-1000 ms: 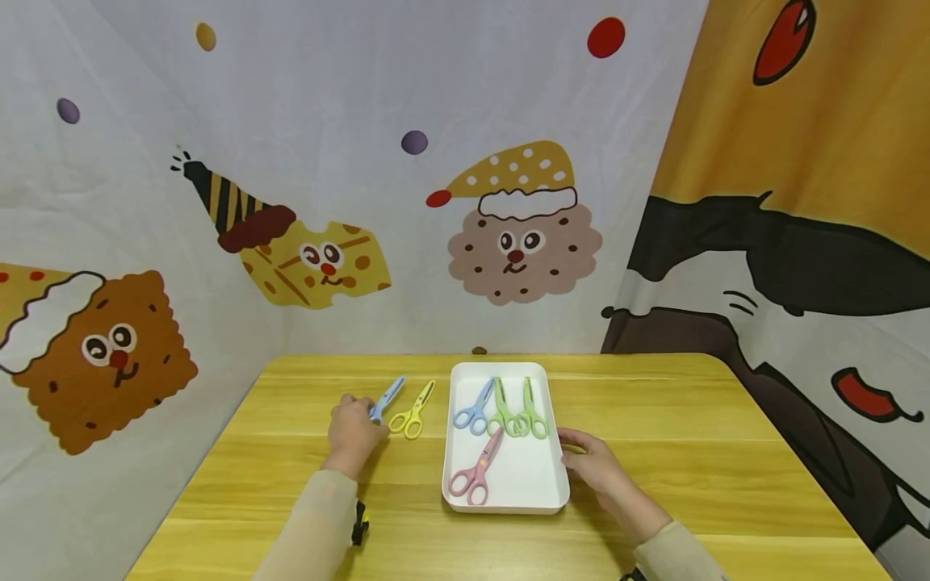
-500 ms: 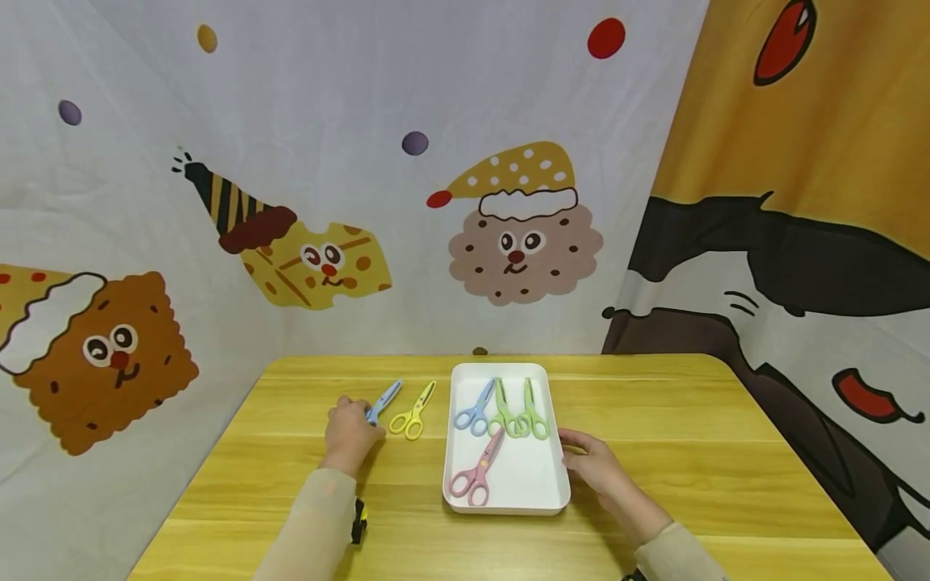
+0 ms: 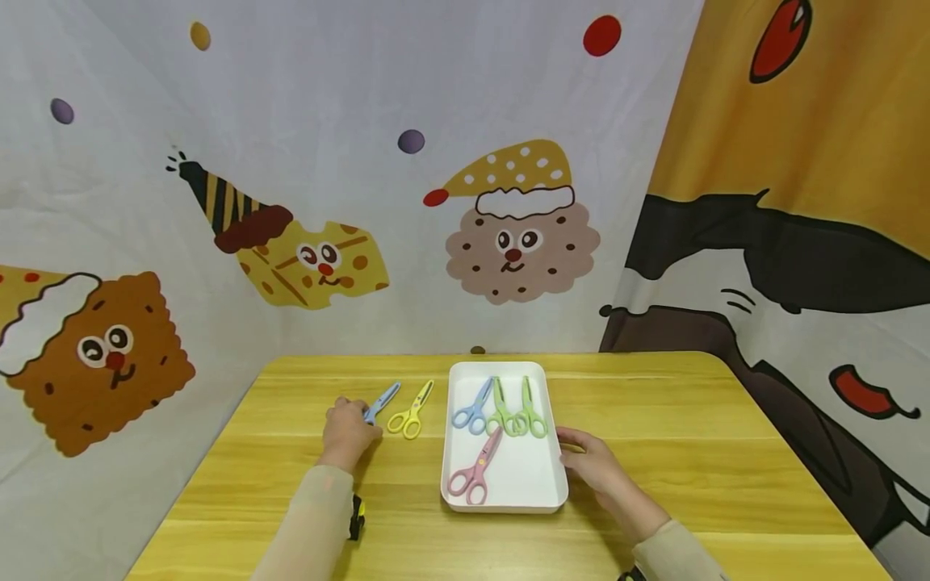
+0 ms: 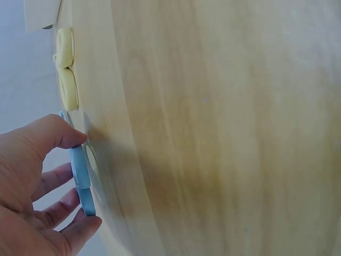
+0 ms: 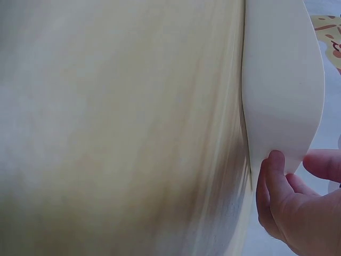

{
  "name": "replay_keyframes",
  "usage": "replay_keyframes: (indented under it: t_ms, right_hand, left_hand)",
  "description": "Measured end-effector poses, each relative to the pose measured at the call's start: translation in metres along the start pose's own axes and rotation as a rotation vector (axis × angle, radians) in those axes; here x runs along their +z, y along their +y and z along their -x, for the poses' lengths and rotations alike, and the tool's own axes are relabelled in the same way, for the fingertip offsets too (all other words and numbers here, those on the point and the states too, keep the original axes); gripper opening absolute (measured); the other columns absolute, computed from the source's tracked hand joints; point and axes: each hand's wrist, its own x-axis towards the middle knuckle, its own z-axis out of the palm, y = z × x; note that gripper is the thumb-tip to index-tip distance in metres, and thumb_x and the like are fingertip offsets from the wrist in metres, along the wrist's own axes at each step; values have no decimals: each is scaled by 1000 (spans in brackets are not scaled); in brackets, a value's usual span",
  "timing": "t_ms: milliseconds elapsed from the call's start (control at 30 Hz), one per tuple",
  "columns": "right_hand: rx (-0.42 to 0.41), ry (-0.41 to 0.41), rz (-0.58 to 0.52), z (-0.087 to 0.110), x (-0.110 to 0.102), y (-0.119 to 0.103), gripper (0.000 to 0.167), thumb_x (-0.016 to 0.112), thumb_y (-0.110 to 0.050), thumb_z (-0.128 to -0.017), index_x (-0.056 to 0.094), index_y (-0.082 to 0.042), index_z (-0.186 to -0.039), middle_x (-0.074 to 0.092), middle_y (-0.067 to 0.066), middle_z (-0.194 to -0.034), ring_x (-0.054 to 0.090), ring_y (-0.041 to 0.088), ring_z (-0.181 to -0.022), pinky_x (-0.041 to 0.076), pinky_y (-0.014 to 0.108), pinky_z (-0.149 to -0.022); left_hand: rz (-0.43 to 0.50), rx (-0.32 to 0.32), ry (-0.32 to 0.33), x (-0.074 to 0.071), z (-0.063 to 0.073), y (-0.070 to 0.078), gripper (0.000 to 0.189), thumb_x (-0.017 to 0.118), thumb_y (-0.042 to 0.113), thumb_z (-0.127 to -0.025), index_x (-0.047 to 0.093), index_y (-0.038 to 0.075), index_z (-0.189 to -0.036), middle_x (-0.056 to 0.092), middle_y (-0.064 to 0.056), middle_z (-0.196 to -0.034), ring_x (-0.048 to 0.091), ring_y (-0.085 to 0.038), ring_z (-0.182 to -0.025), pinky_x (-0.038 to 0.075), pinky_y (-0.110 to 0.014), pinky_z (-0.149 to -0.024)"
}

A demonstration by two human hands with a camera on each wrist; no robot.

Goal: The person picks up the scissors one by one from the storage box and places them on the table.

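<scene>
My left hand (image 3: 349, 434) pinches a pair of blue scissors (image 3: 382, 401) by the handles. In the left wrist view, the thumb sits at one end of the blue handle (image 4: 81, 168) and a fingertip at the other. Just right of these scissors, yellow scissors (image 3: 412, 411) lie on the table. My right hand (image 3: 597, 468) rests with its fingers against the right side of a white tray (image 3: 526, 484). Inside the tray are blue scissors (image 3: 472, 409), pink scissors (image 3: 475, 470) and two green scissors (image 3: 534, 415), whose handles overlap.
The tray stands on a yellow wood-grain table (image 3: 676, 460), close to its middle. Behind the table hangs a curtain (image 3: 436, 81) printed with cartoon food figures.
The left hand has shifted slightly left and toward me, and the blue scissors have moved the same way with it. The right hand and the tray look unchanged.
</scene>
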Motion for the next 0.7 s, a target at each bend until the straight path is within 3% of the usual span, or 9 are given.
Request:
replay_keyframes:
  t_ms: [300,700]
  right_hand:
    - [-26,-10,-6,0,0,-1,42,51,4,-88,49,7,-131,50,28,-131,58,33,-108,51,41,-85]
    - [1,-4,-16,-1,0,0,42,49,4,-89,50,5,-131,50,26,-132,59,31,-106,52,39,-84]
  left_hand:
    - [12,7,-28,-2,-2,-2,46,77,16,-68,66,0,-110,52,-21,-103,47,-34,-88,44,-41,-66]
    - [25,49,-27,1,-5,-6,42,71,11,-74,65,-3,-114,52,-23,-106,47,-36,-89,45,-45,-73]
